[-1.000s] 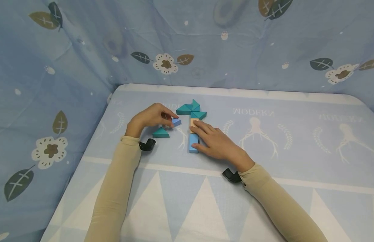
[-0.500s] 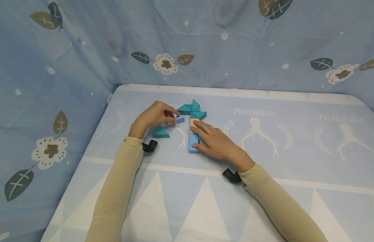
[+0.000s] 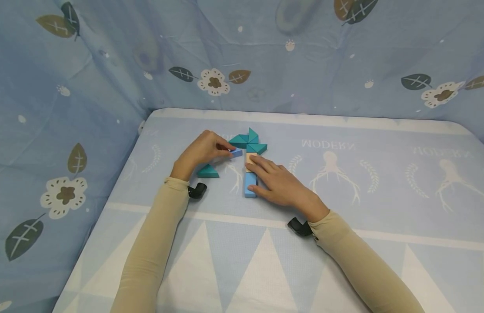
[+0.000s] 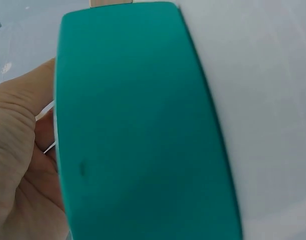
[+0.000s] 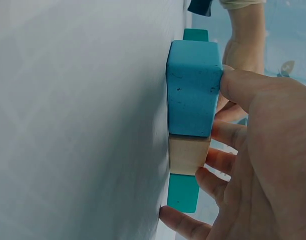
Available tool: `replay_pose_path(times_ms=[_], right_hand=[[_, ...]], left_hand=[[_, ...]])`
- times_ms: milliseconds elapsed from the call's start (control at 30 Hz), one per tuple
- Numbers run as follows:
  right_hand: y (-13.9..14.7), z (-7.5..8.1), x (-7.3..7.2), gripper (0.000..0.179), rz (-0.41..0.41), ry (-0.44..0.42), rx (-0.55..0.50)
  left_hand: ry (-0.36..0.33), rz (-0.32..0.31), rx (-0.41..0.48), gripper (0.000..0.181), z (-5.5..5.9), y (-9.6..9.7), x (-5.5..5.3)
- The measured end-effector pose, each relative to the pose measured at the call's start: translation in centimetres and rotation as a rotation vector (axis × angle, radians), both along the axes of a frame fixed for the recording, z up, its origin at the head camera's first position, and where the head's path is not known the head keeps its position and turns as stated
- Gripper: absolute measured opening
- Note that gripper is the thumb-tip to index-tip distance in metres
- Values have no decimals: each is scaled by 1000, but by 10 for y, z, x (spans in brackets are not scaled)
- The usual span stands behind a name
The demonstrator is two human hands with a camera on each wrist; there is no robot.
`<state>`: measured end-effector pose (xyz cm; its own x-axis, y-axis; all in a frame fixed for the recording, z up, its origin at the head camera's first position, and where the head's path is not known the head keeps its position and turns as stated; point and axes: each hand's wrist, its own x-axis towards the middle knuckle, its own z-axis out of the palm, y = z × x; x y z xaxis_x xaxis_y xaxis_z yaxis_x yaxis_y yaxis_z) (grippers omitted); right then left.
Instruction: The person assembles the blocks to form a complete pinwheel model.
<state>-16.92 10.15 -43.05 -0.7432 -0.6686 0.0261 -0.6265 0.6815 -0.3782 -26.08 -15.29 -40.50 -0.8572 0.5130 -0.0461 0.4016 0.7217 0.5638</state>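
Observation:
My left hand (image 3: 202,150) pinches a small blue block (image 3: 237,153), apparently a triangle, just left of a column of blocks. Two blocks in that column are plain to see: a natural-wood block (image 3: 250,160) and a light-blue block (image 3: 250,186) nearer me. My right hand (image 3: 280,186) rests on them with fingers spread; in the right wrist view its thumb touches the blue block (image 5: 193,90). Teal triangle blocks (image 3: 254,148) form a pinwheel shape at the column's far end. A loose teal triangle block (image 3: 208,171) lies below my left hand and fills the left wrist view.
The blocks lie on a table with a patterned blue and white cover (image 3: 382,174). Patterned blue fabric (image 3: 288,78) hangs behind it and at the left. A black wrist camera (image 3: 198,190) sits at the left cuff, and another black camera (image 3: 299,227) at the right.
My left hand has slid a little to the right and away from me with the blue triangle block, closer to the column. The right hand has stayed in place.

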Motion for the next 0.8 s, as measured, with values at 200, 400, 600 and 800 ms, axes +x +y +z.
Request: replay_pose_path(times_ms=[200, 400, 600, 800], right_hand=[[0, -1, -1, 65, 0, 5, 3], [0, -1, -1, 66, -6, -2, 0], [0, -1, -1, 66, -5, -1, -3], [0, -2, -1, 66, -2, 5, -4]], left_hand=[[-34, 8, -11, 26, 1, 2, 1], [-43, -30, -7, 30, 1, 2, 1], [-15, -45, 1, 28, 1, 3, 2], [9, -31, 0, 28, 1, 9, 4]])
